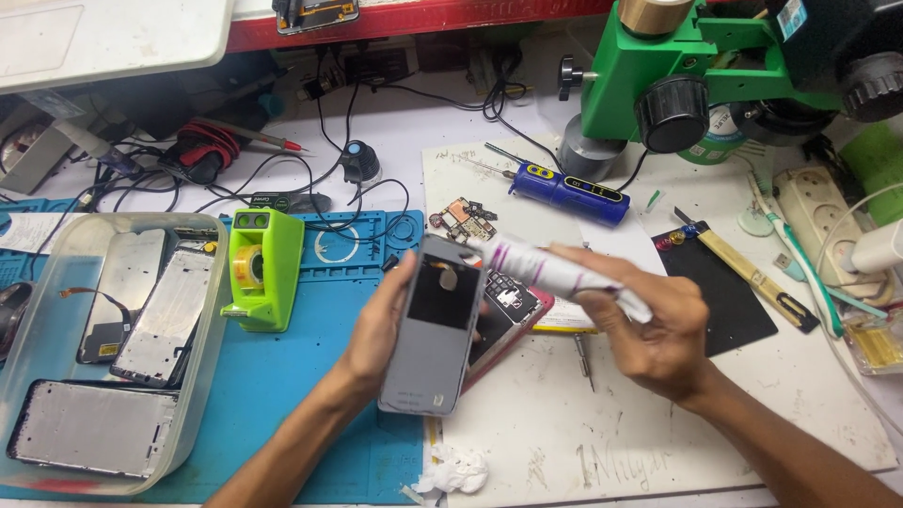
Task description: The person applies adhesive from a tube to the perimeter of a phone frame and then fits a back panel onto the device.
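Bright, even light is falling from above, casting soft shadows beneath the hands. The white tube is smearing with motion blur, and glare is washing out the top-left corner.

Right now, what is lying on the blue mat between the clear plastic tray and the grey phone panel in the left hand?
In the head view, a green tape dispenser stands there, beside the tray.

A grey phone back cover, tilted upright above the blue mat; a white-purple glue tube touches its top.
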